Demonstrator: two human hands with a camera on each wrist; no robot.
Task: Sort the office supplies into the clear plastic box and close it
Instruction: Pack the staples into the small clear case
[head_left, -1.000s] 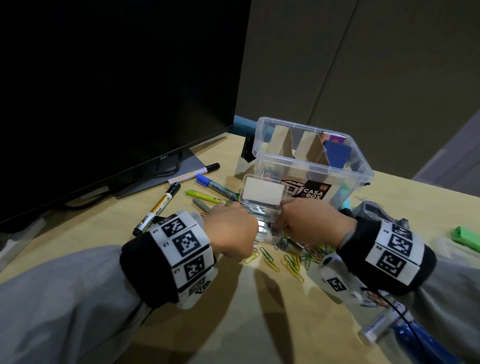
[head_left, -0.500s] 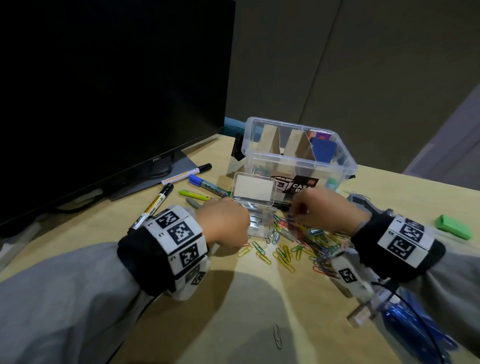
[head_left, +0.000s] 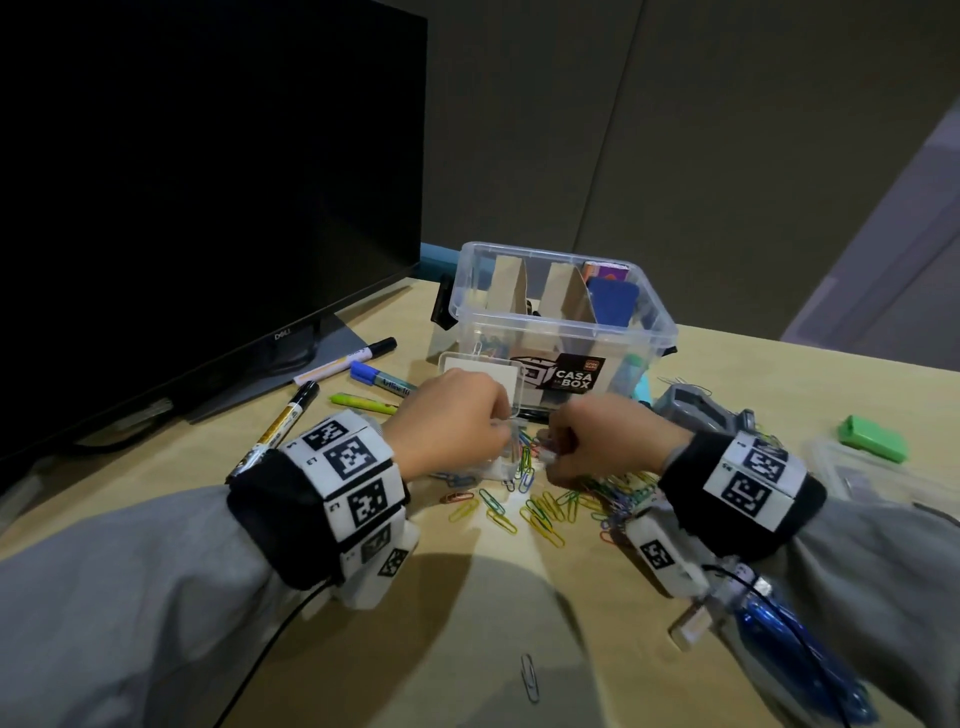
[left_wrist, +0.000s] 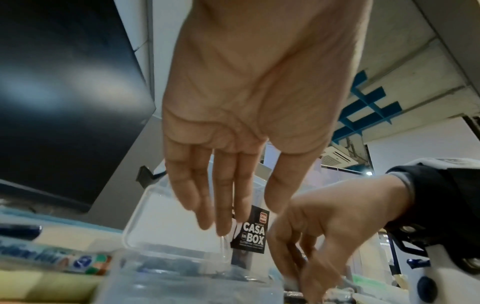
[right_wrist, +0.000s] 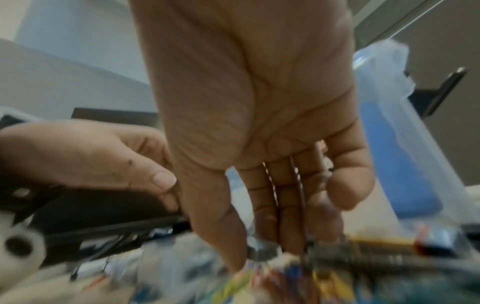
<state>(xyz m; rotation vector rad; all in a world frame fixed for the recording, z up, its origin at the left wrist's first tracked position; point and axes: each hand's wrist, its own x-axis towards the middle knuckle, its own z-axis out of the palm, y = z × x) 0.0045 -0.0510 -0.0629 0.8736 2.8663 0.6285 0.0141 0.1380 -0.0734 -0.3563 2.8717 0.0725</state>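
1. Many coloured wire paper clips (head_left: 540, 506) lie loose on the surface just under and before both hands; a scoop could scatter them.
2. The left hand (head_left: 452, 415) steadies a small clear plastic case (head_left: 498, 457), fingers nearly straight against it; it may tip.
3. The right hand (head_left: 608, 441) reaches into the clips with fingers bent; whether it grips any, I cannot tell.
4. The big clear plastic box (head_left: 561, 332), lid off, stands just beyond both hands.
5. One stray grey clip (head_left: 530, 675) nearer the body could be missed.
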